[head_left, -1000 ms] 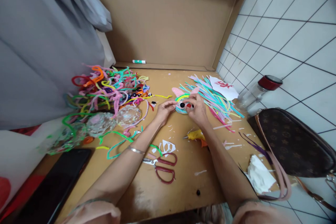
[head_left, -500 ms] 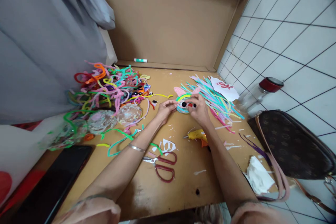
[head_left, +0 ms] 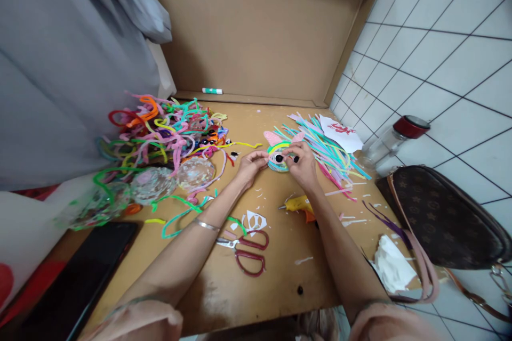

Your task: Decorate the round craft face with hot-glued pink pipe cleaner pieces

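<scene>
A round animal face made of coiled pipe cleaners (head_left: 274, 165), blue with a yellow and green band, lies between my hands over the table. Pink ears stick up from it, and it has black-and-white eyes. My left hand (head_left: 252, 167) pinches its left edge with closed fingers. My right hand (head_left: 302, 168) is closed too, thumb and fingertips pressed at the face's right part beside an eye; the fingers partly cover the face. Just below the right hand lies a yellow glue gun (head_left: 299, 204). Red-handled scissors (head_left: 251, 253) rest nearer the front, with cut white paper scraps (head_left: 254, 220) behind them.
A tangled heap of colourful pipe cleaners (head_left: 164, 130) fills the left, near a black phone (head_left: 76, 282). Straight pipe cleaners (head_left: 320, 144) lie at right. Beyond them stand a red-lidded bottle (head_left: 384, 144) and a brown bag (head_left: 444, 216). A cardboard panel (head_left: 256, 32) stands behind.
My right fingers have shifted slightly on the face, and a red spot that showed beside them is now covered. The left hand keeps its hold. The view has moved a little.
</scene>
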